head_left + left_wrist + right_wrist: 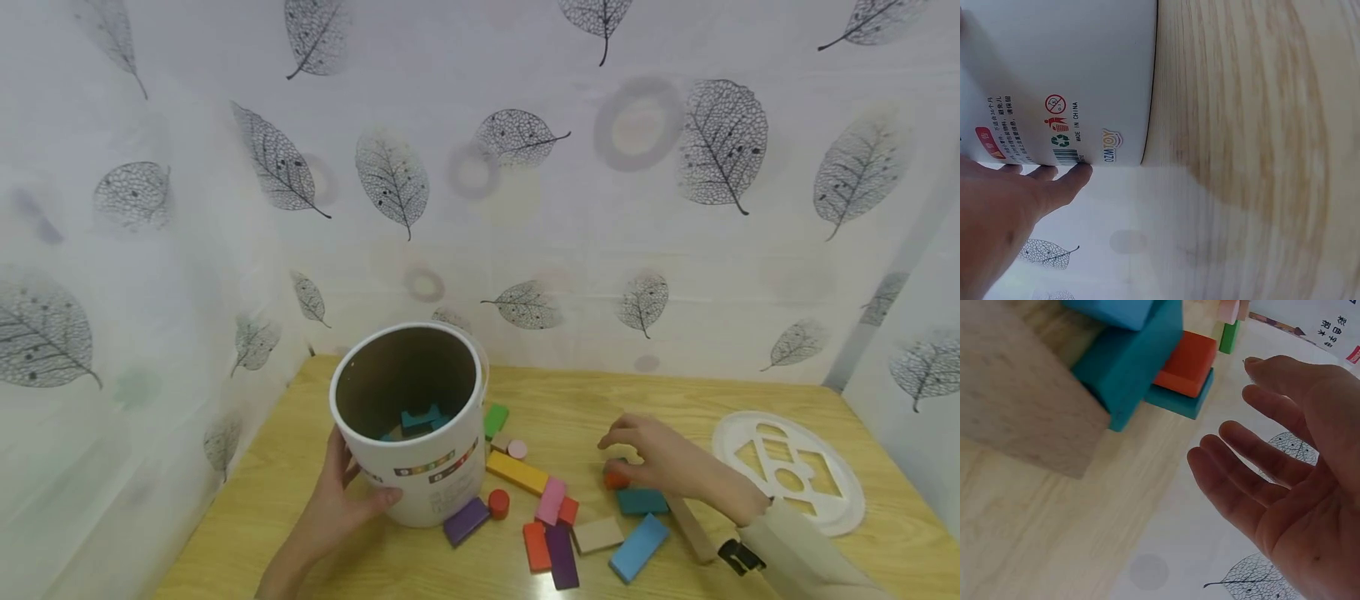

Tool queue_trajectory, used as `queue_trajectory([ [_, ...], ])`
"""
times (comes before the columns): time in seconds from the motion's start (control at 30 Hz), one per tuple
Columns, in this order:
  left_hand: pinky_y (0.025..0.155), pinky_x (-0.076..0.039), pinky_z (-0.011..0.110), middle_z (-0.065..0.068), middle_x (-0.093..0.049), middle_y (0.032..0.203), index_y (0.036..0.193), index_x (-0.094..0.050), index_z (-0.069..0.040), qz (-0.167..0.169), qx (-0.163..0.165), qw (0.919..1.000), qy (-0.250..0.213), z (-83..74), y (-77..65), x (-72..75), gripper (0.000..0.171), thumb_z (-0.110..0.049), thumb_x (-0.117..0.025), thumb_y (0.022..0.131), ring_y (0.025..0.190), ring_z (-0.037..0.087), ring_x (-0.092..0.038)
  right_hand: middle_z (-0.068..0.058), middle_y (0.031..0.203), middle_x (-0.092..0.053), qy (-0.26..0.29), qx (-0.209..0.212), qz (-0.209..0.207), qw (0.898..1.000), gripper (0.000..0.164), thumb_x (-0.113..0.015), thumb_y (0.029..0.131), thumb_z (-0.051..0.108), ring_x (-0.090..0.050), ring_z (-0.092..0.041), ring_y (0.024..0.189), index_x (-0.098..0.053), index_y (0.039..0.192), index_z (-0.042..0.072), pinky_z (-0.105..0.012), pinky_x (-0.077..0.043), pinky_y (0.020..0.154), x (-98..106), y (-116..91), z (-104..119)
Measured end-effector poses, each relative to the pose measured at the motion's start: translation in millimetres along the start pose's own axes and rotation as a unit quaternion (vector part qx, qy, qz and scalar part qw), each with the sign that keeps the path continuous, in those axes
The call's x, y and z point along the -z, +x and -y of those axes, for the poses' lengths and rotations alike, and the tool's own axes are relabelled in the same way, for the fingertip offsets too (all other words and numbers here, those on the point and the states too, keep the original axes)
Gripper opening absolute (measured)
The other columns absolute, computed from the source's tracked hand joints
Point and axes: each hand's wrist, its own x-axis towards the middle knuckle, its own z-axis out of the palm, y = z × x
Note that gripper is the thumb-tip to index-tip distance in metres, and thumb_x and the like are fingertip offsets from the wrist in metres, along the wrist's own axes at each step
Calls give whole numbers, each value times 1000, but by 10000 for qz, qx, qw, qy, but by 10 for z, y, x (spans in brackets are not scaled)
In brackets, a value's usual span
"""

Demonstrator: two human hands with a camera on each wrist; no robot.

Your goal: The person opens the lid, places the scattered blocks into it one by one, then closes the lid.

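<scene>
Left hand (339, 510) grips bucket (444, 492); apparently blocks (420, 419) inside.

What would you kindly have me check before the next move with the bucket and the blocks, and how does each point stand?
1. Bucket standing on the table: ok.
2. Left hand holding the bucket: ok, its thumb is on the outer wall.
3. Right hand free: ok, the right wrist view shows its fingers holding nothing.
4. Bucket mouth uncovered: ok, teal blocks show inside.
5. Table cleared of loose blocks: not ok, the purple block, blue block and others lie there.
6. Number of blocks inside: cannot tell, part of the interior is hidden.
</scene>
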Motion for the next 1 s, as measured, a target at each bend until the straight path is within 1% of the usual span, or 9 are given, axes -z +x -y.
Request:
queue_trajectory([
  [0.07, 116, -26, 78, 7, 0, 175, 162, 6, -43, 3, 10, 10000, -33, 2, -4, 0, 122, -18, -85, 83, 157, 48, -12, -8, 103, -70, 197, 145, -56, 9997, 18, -70, 93, 5, -67, -18, 87, -76, 110, 5, -21, -57, 64, -33, -37, -45],
  [0.13, 115, -27, 78, 7, -1, 175, 162, 6, -43, 11, -3, 10000, -40, 4, -6, -3, 122, -18, -84, 84, 157, 48, -12, -10, 101, -71, 314, 441, -179, 9984, 21, -67, 89, -4, -68, -18, 85, -77, 107, 3, -18, -56, 60, -68, -58, -93],
  [0.23, 115, -28, 79, 8, -2, 174, 163, 5, -42, 20, -21, 10000, -14, 16, -4, -6, 120, -19, -84, 85, 156, 48, -13, -14, 97, -73, 224, 977, -423, 9941, 30, -67, 79, -14, -70, -21, 82, -79, 100, 4, -20, -56, 60, -122, -83, -157],
  [0.33, 114, -29, 79, 8, -2, 174, 162, 5, -42, 4, -51, 10000, 25, 28, 2, -6, 120, -19, -84, 85, 156, 48, -14, -14, 96, -73, 86, 1186, -500, 9916, 33, -68, 75, -14, -71, -23, 82, -80, 99, 5, -23, -58, 62, -160, -95, -198],
  [0.4, 114, -29, 79, 7, -2, 174, 162, 6, -42, -14, -63, 10000, 36, 36, 5, -3, 120, -19, -84, 85, 156, 48, -14, -12, 96, -73, 71, 1135, -504, 9922, 33, -67, 76, -14, -71, -21, 82, -79, 100, 5, -24, -59, 63, -177, -99, -213],
  [0.57, 115, -29, 78, 6, -2, 175, 162, 6, -42, -20, -32, 10000, 23, 39, -2, -5, 120, -19, -83, 85, 157, 48, -14, -11, 95, -73, 305, 699, -484, 9959, 31, -65, 78, -14, -71, -16, 81, -77, 103, 0, -18, -57, 61, -192, -122, -226],
  [0.73, 114, -29, 78, 7, -2, 175, 162, 5, -43, -45, 12, 10000, -6, 30, -12, -15, 119, -19, -83, 85, 156, 48, -14, -14, 97, -72, 450, 358, -374, 9976, 26, -64, 83, -12, -72, -23, 82, -75, 105, -4, -19, -60, 61, -163, -143, -220],
  [0.87, 114, -28, 79, 7, -2, 175, 162, 5, -43, -60, 1, 10000, 3, 23, -12, -16, 120, -19, -83, 85, 157, 48, -14, -17, 107, -72, 401, 7, -301, 9987, 31, -64, 86, -11, -73, -30, 87, -72, 115, -4, -24, -64, 66, -141, -158, -211],
  [1.0, 114, -28, 79, 7, -2, 174, 162, 5, -42, -49, -25, 10000, 20, 23, -11, -15, 120, -20, -83, 85, 156, 49, -14, -18, 113, -71, 256, -23, -295, 9992, 36, -64, 82, -13, -72, -29, 90, -74, 114, 0, -25, -62, 66, -142, -175, -208],
])
